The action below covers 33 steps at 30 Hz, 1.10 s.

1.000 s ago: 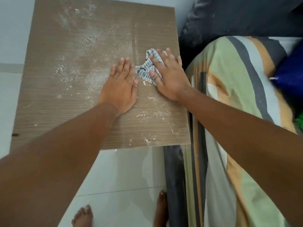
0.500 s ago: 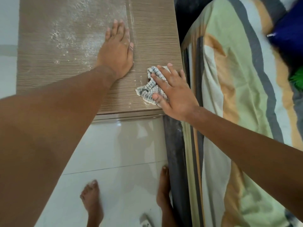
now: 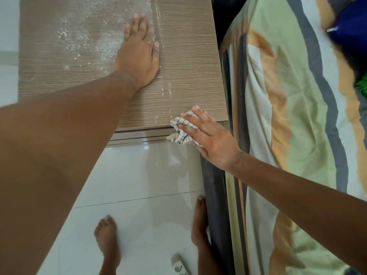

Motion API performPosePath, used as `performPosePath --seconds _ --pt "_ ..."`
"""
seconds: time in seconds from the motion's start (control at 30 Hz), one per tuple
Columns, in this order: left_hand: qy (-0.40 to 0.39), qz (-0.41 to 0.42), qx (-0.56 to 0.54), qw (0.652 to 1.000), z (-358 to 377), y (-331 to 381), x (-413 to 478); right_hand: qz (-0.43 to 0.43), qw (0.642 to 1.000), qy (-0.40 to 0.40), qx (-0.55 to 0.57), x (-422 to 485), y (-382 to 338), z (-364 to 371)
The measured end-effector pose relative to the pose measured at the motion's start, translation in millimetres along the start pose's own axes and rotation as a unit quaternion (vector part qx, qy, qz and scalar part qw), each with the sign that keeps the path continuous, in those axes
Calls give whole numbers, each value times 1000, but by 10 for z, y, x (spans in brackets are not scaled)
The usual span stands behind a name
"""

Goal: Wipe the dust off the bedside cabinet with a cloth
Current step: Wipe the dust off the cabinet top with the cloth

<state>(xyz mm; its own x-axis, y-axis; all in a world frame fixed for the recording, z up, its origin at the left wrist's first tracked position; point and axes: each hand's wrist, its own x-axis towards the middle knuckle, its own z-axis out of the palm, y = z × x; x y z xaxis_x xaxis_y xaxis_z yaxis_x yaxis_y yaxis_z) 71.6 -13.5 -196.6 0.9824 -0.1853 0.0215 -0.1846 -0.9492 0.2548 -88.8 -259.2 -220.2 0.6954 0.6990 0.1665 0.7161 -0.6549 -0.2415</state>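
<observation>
The bedside cabinet (image 3: 188,62) has a brown wood-grain top. White dust (image 3: 79,40) covers its left part; the strip on the right looks wiped, with a few specks near the front edge. My left hand (image 3: 139,54) lies flat on the top, fingers together, holding nothing. My right hand (image 3: 210,139) presses a crumpled white-and-blue checked cloth (image 3: 179,132) at the cabinet's front right corner. The cloth hangs partly over the front edge.
A bed with a striped green, orange and grey cover (image 3: 288,116) stands close against the cabinet's right side, its dark frame (image 3: 214,195) running down beside my feet. My bare feet (image 3: 107,233) stand on glossy white floor tiles (image 3: 139,175). A white power strip (image 3: 179,264) lies on the floor.
My right hand has dragged the cloth from the middle of the top toward me, down to the front right edge, clearing dust from that strip. My left hand stayed flat on the top.
</observation>
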Motion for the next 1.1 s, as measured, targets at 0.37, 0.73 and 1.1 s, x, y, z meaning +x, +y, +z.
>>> performPosePath --seconds 0.37,0.73,1.1 --pt "-5 14 -70 997 -118 -119 13 25 987 52 151 362 -308 -304" --pt "-3 -10 -34 999 -288 -973 564 323 910 215 146 2597 1079 -525" --pt "8 -15 3 1000 -228 -1043 640 513 858 39 13 3940 2032 -243"
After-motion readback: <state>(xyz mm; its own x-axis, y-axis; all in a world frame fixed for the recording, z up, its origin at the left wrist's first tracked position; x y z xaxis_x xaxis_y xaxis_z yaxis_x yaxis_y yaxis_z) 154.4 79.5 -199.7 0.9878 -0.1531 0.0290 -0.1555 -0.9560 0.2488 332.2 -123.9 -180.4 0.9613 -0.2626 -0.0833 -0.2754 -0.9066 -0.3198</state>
